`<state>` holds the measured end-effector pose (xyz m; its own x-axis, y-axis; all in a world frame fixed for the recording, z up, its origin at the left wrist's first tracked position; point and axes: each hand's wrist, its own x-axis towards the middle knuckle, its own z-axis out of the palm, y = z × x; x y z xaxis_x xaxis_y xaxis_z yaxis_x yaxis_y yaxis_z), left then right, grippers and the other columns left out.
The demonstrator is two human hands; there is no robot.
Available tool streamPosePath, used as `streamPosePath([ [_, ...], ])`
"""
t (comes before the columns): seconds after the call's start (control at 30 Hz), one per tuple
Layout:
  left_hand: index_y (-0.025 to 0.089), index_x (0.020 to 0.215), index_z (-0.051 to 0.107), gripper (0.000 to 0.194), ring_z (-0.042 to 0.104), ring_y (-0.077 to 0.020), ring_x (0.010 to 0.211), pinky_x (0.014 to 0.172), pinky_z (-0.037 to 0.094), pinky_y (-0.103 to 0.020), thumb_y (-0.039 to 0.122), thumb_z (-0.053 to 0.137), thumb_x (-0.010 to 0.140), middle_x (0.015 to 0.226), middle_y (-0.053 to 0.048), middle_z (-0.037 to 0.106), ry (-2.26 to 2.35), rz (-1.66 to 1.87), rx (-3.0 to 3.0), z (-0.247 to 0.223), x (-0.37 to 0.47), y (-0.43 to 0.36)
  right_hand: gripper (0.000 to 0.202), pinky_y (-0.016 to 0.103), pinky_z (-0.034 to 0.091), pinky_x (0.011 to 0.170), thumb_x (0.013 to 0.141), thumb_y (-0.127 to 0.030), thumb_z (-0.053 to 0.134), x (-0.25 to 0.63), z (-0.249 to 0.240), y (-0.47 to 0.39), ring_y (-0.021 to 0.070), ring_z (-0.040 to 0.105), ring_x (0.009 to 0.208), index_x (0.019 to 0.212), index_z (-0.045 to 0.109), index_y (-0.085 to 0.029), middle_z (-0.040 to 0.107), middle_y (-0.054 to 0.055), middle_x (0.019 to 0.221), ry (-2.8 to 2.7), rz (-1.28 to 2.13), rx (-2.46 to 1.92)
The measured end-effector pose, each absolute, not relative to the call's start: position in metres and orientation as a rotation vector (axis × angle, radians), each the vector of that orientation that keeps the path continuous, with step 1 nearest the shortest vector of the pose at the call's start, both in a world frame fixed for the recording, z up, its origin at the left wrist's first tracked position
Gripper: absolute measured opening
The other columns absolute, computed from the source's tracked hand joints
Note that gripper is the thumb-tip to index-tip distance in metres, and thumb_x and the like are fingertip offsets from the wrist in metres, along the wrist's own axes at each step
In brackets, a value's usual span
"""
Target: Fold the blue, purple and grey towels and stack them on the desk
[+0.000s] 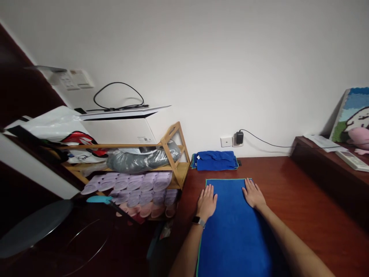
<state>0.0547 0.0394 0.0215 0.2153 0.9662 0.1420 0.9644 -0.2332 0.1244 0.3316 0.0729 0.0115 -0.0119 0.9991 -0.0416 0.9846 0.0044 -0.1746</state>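
Observation:
A blue cloth (230, 227) with green edging lies spread on the reddish-brown wooden table (300, 207), its far edge a little short of the wall. My left hand (206, 202) rests flat on the cloth's left edge near the far left corner, fingers stretched out. Flat near the far right corner lies my right hand (254, 193), its fingers apart and touching the right edge. Neither hand grips anything. Beyond them, against the wall, sits a folded blue cloth pile (215, 160).
Left of the table stands a wooden rack (182, 173) with a white box (118, 130), bags and slippers (134, 196). A black plug (239, 137) is in the wall socket. On the raised right ledge are a remote (353, 159), papers and a pink figure (360, 138).

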Motion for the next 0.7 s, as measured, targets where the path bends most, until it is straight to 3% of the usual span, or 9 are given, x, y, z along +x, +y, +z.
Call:
streamPosePath([
  [0.17, 0.010, 0.159, 0.040, 0.060, 0.030, -0.0241, 0.156, 0.129, 0.025, -0.046, 0.039, 0.022, 0.110, 0.166, -0.014, 0.038, 1.951, 0.420, 2.494, 0.038, 0.062, 0.010, 0.071, 0.044, 0.008, 0.131, 0.106, -0.046, 0.012, 0.332, 0.023, 0.047, 0.0202, 0.013, 0.161, 0.166, 0.022, -0.010, 0.019, 0.007, 0.173, -2.131, 0.193, -2.064],
  [0.4, 0.018, 0.162, 0.035, 0.060, 0.030, -0.0219, 0.156, 0.128, 0.029, -0.046, 0.046, 0.023, 0.111, 0.166, -0.009, 0.039, 1.585, 0.547, 2.621, 0.018, 0.133, -0.049, 0.071, 0.047, 0.016, 0.130, 0.105, -0.050, 0.016, 0.339, -0.010, -0.042, 0.0225, 0.020, 0.159, 0.165, 0.029, -0.014, 0.026, 0.008, 0.171, -2.150, 0.227, -1.974],
  [0.7, 0.019, 0.164, 0.031, 0.061, 0.033, -0.0254, 0.155, 0.126, 0.032, -0.050, 0.046, 0.027, 0.109, 0.167, -0.010, 0.036, 1.918, 0.382, 2.517, 0.005, 0.048, -0.068, 0.073, 0.045, 0.013, 0.131, 0.105, -0.051, 0.014, 0.334, 0.001, -0.048, 0.0209, 0.018, 0.160, 0.165, 0.024, -0.011, 0.021, 0.007, 0.172, -2.177, 0.249, -2.031],
])
